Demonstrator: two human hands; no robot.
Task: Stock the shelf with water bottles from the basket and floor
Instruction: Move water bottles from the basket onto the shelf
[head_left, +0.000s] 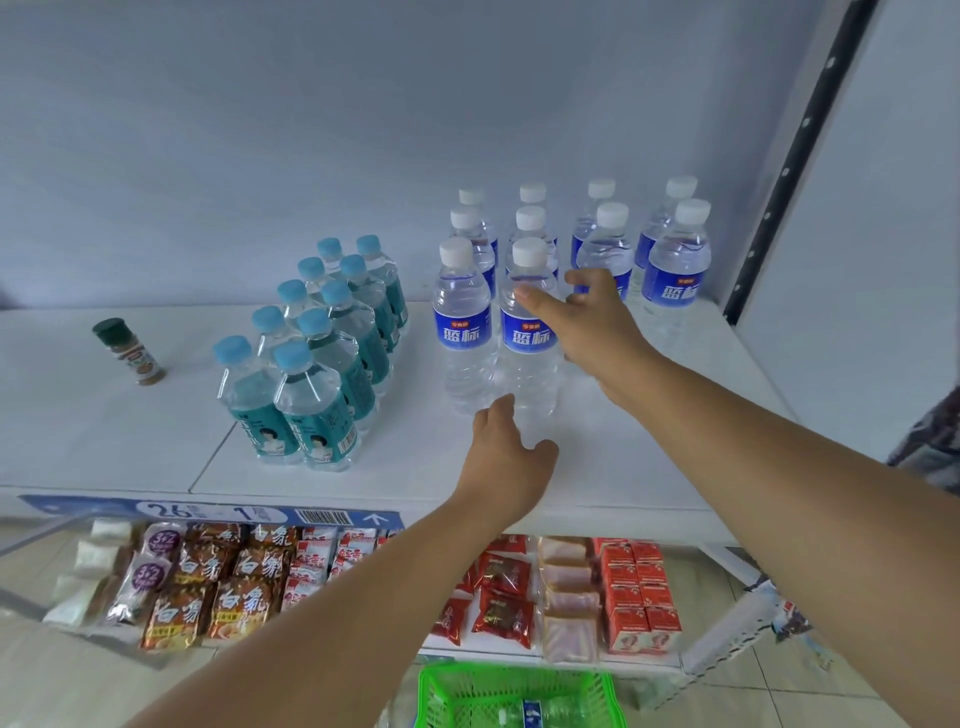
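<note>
Green basket (467, 696) was seen at the bottom centre, with a spare bottle (535, 714) lying in it. On the shelf (130, 441), the front blue-labelled bottle (527, 332) was stood upright at centre frame. Its shoulder was touched by the thumb of the right hand (597, 322), spread wide just to its right. The left hand (506, 457), fingers relaxed, was held just below its base.

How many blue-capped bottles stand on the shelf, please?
10 blue-capped bottles, in two front-to-back rows of five, on the shelf, left of the white-capped bottles; none seem hidden.
</note>
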